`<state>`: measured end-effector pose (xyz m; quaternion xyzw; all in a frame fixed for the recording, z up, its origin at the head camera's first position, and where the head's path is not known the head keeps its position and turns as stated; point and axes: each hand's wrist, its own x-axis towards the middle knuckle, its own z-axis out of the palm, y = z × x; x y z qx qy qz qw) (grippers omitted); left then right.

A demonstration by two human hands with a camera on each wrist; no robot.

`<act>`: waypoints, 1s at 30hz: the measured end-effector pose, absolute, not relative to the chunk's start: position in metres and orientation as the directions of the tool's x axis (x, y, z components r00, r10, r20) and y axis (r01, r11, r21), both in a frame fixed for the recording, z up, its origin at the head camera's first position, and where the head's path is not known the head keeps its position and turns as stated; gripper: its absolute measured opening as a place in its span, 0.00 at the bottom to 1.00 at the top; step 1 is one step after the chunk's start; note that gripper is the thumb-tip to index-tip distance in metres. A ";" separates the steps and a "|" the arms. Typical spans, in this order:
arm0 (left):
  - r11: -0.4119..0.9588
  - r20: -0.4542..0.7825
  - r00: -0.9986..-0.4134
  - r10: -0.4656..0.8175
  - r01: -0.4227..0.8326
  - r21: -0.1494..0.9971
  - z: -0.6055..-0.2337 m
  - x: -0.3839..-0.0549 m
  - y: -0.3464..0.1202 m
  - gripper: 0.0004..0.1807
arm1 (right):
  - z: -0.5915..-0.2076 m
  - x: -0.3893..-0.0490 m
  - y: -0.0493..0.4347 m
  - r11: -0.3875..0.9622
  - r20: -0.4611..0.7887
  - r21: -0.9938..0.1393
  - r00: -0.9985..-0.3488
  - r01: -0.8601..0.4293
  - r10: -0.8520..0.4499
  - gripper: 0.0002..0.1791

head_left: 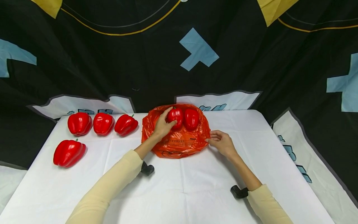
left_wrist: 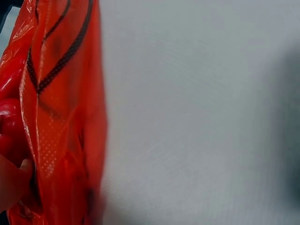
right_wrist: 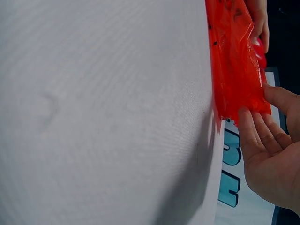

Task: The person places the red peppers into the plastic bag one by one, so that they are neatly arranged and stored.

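An orange-red plastic bag (head_left: 179,149) lies spread on the white table with its mouth facing up. My left hand (head_left: 163,125) reaches over its left rim and grips a red bell pepper (head_left: 176,116) between thumb and fingers. Beside that one, a second red bell pepper (head_left: 191,119) rests in the bag. At the bag's right edge, my right hand (head_left: 222,143) pinches the rim; the right wrist view shows its thumb (right_wrist: 279,96) over the plastic and the fingers on the outer side. In the left wrist view the bag (left_wrist: 65,117) partly hides the left hand.
Three red bell peppers stand in a row at the back left, among them a middle pepper (head_left: 103,124). Another pepper (head_left: 69,153) lies in front of them. Behind the white table (head_left: 179,193) hangs a black patterned cloth (head_left: 151,68).
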<state>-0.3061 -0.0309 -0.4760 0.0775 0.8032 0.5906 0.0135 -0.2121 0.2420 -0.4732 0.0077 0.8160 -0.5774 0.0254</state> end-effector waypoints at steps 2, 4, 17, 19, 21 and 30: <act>0.301 0.069 -0.988 0.140 0.108 0.948 -0.476 -0.306 -0.031 0.37 | -0.473 -0.212 0.242 0.333 -0.049 -0.942 -0.999 0.041 -0.018 0.21; 0.319 0.068 -0.988 0.139 0.109 0.941 -0.475 -0.306 -0.030 0.37 | -0.473 -0.212 0.242 0.335 -0.047 -0.941 -0.999 0.038 -0.020 0.21; 0.378 0.071 -0.988 0.133 0.117 0.918 -0.480 -0.310 -0.028 0.37 | -0.473 -0.212 0.242 0.326 -0.052 -0.944 -0.998 0.043 -0.019 0.22; 0.389 0.068 -0.989 0.131 0.114 0.914 -0.480 -0.310 -0.029 0.37 | -0.473 -0.212 0.243 0.324 -0.052 -0.945 -0.999 0.043 -0.017 0.21; 0.397 0.069 -0.989 0.129 0.115 0.911 -0.480 -0.311 -0.029 0.37 | -0.473 -0.212 0.243 0.324 -0.049 -0.945 -0.999 0.040 -0.019 0.21; 0.450 0.061 -0.987 0.146 0.121 0.885 -0.480 -0.315 -0.029 0.37 | -0.473 -0.211 0.242 0.312 -0.048 -0.949 -0.999 0.040 -0.019 0.23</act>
